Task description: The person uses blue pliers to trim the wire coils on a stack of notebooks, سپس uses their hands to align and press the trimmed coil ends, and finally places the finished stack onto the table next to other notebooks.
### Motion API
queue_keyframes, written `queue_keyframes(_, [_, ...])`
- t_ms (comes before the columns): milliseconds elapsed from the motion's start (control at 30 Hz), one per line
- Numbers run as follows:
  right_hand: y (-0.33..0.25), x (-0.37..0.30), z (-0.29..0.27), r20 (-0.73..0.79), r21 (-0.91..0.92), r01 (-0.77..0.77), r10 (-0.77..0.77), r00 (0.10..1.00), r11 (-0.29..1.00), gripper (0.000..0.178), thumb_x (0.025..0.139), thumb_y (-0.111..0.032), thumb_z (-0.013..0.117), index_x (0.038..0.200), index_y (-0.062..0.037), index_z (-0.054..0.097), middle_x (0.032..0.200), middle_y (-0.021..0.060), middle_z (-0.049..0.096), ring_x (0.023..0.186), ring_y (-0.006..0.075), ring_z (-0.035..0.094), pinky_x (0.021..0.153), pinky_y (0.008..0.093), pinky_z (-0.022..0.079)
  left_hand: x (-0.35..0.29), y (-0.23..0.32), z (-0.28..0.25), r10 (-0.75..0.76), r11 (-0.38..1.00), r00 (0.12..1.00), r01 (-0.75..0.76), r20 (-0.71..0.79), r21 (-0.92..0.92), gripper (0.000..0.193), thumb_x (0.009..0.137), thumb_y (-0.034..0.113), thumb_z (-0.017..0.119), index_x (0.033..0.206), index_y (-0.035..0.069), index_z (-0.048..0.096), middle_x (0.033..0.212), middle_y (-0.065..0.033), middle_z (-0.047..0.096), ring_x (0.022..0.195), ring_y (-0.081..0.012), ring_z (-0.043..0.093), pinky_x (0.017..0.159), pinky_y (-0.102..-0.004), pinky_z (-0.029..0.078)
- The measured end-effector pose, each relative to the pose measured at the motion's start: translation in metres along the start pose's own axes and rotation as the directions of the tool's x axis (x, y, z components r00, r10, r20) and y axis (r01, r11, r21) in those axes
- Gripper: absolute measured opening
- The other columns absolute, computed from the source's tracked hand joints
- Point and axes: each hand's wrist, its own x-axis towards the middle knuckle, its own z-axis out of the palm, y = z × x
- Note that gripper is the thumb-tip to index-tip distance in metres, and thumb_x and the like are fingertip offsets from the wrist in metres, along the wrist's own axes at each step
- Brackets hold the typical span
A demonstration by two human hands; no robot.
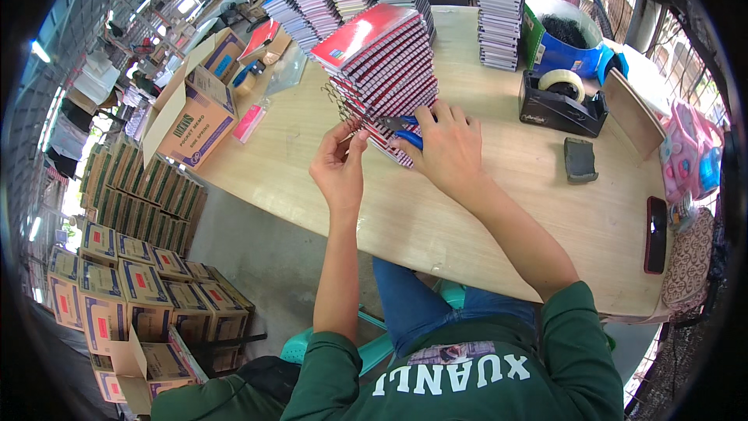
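Observation:
A tall stack of red-covered spiral notebooks stands in front of me, its wire bindings facing me. Low on the stack, my left hand is closed, thumb and fingers pinched at the left end of a spiral notebook. Loose wire coils stick out just above those fingertips. My right hand is closed around blue-handled pliers. The metal jaws point left and lie against the notebook's wire edge. What exactly lies between the left fingertips is partly hidden.
More notebook stacks stand along the back. To the right are a black tape dispenser, a dark block and a phone. An open carton sits left; piled cartons stand on the floor.

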Motion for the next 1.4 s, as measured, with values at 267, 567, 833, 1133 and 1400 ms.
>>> queue_keyframes(267, [-0.008, 0.006, -0.007, 0.019, -0.009, 0.005, -0.005, 1.000, 1.000, 0.051, 0.078, -0.049, 0.076, 0.104, -0.0070, 0.063, 0.103, 0.0116, 0.061, 0.097, 0.0289, 0.061, 0.076, 0.0459, 0.047, 0.001, 0.005, 0.005, 0.031, 0.999, 0.999, -0.031, -0.035, 0.011, 0.020, 0.089, 0.003, 0.073, 0.105, -0.007, 0.066, 0.096, -0.0102, 0.070, 0.083, -0.0125, 0.067, 0.073, -0.0254, 0.057])
queue_keyframes(567, [-0.002, 0.011, -0.005, 0.130, 0.030, -0.004, 0.000, 0.992, 1.000, 0.045, 0.078, -0.046, 0.077, 0.097, -0.0068, 0.064, 0.096, 0.0102, 0.064, 0.092, 0.0294, 0.065, 0.075, 0.0461, 0.049, 0.003, 0.005, 0.012, 0.048, 0.998, 0.997, -0.046, -0.060, 0.031, 0.016, 0.094, 0.007, 0.067, 0.100, -0.007, 0.065, 0.092, -0.0097, 0.069, 0.081, -0.0161, 0.070, 0.074, -0.0283, 0.059])
queue_keyframes(833, [0.002, 0.008, -0.008, 0.002, 0.040, 0.010, -0.010, 1.000, 0.999, 0.046, 0.077, -0.046, 0.077, 0.098, -0.0067, 0.064, 0.098, 0.0093, 0.063, 0.096, 0.0285, 0.063, 0.077, 0.0461, 0.048, 0.006, 0.007, 0.011, 0.041, 0.999, 0.998, -0.040, -0.052, 0.022, 0.015, 0.093, 0.006, 0.069, 0.099, -0.008, 0.066, 0.087, -0.0089, 0.069, 0.078, -0.0134, 0.069, 0.072, -0.0264, 0.058])
queue_keyframes(1133, [-0.006, 0.022, -0.012, 0.219, 0.111, -0.061, 0.036, 0.975, 0.992, 0.046, 0.078, -0.046, 0.076, 0.099, -0.0066, 0.064, 0.102, 0.0099, 0.063, 0.096, 0.0277, 0.062, 0.079, 0.0465, 0.047, 0.005, 0.007, 0.012, 0.094, 0.990, 0.995, -0.090, -0.033, 0.107, 0.015, 0.095, 0.007, 0.066, 0.099, -0.008, 0.065, 0.089, -0.0095, 0.069, 0.080, -0.0153, 0.070, 0.072, -0.0271, 0.058])
queue_keyframes(1400, [0.006, 0.011, -0.016, -0.023, 0.010, 0.010, -0.010, 1.000, 1.000, 0.049, 0.076, -0.049, 0.077, 0.099, -0.0076, 0.064, 0.098, 0.0098, 0.063, 0.092, 0.0280, 0.063, 0.076, 0.0438, 0.048, 0.007, 0.006, 0.010, 0.050, 0.998, 0.998, -0.049, -0.027, 0.043, 0.016, 0.095, 0.007, 0.067, 0.102, -0.007, 0.065, 0.091, -0.0100, 0.069, 0.081, -0.0164, 0.071, 0.073, -0.0273, 0.059])
